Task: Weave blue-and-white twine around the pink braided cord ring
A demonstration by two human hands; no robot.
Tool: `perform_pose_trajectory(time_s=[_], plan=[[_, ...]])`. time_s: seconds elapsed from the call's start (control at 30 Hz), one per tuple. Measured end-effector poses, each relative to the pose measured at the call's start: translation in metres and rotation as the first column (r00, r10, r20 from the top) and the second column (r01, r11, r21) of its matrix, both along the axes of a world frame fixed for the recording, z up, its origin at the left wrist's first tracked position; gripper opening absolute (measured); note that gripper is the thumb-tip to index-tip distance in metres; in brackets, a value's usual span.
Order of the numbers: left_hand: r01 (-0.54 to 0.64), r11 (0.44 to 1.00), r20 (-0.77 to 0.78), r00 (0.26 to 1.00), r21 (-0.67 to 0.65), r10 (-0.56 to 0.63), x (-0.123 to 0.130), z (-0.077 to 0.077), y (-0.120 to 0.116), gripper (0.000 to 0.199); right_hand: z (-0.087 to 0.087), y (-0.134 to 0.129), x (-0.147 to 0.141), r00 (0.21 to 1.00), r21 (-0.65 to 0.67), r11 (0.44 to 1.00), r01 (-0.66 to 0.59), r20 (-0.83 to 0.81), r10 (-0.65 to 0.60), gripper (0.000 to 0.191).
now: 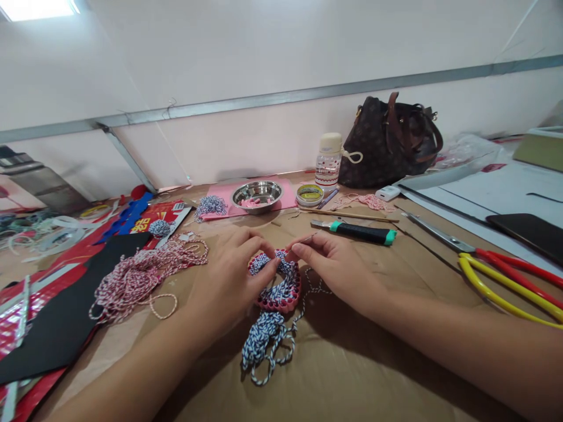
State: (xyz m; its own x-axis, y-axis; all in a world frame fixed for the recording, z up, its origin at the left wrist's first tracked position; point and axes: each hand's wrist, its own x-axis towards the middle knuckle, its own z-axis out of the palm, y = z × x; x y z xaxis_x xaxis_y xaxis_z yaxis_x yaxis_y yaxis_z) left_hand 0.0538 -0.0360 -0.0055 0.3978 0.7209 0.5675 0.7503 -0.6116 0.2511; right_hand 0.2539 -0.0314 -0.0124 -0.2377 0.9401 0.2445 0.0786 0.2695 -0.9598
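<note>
A pink ring (288, 305) with pegs round its rim, like a small knitting loom, sits in the middle of the cardboard, lined with blue-and-white cord (281, 291). My left hand (233, 266) grips its left side, thumb over the rim and fingers curled. At the upper right of the ring, my right hand (323, 258) pinches a thin needle-like tool (311, 237), mostly hidden by the fingers. From the ring a strand runs down past my right hand to a loose bundle of blue-and-white cord (263, 340) just below.
Red-and-white cord (136, 275) lies left on a black sheet (57, 316). Behind stand a steel bowl (257, 190) of pink pieces, a bottle (329, 161) and a handbag (391, 143). A utility knife (356, 230) and large scissors (488, 255) lie to the right.
</note>
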Motion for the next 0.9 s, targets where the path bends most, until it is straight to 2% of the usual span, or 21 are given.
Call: perform_pose_trajectory(time_s=[0.27, 0.47, 0.73, 0.9], plan=[[0.028, 0.999, -0.019, 0.999, 0.022, -0.028, 0.006, -0.002, -0.004, 0.009, -0.004, 0.000, 0.000, 1.000, -0.062, 0.998, -0.010, -0.012, 0.009, 0.014], [0.034, 0.999, -0.035, 0.999, -0.003, -0.034, 0.012, 0.001, -0.008, 0.012, -0.004, -0.003, -0.002, 1.000, -0.007, 1.000, -0.004, 0.008, 0.004, 0.017], [0.016, 1.000, -0.037, 0.999, -0.011, -0.016, 0.012, 0.001, -0.009, 0.015, -0.004, -0.002, 0.000, 1.000, -0.006, 1.000, -0.022, -0.016, 0.022, 0.014], [0.006, 0.994, 0.027, 1.000, -0.112, -0.003, 0.012, 0.004, -0.008, 0.015, -0.005, 0.002, 0.001, 1.000, 0.008, 1.000, -0.008, 0.004, 0.008, 0.011]])
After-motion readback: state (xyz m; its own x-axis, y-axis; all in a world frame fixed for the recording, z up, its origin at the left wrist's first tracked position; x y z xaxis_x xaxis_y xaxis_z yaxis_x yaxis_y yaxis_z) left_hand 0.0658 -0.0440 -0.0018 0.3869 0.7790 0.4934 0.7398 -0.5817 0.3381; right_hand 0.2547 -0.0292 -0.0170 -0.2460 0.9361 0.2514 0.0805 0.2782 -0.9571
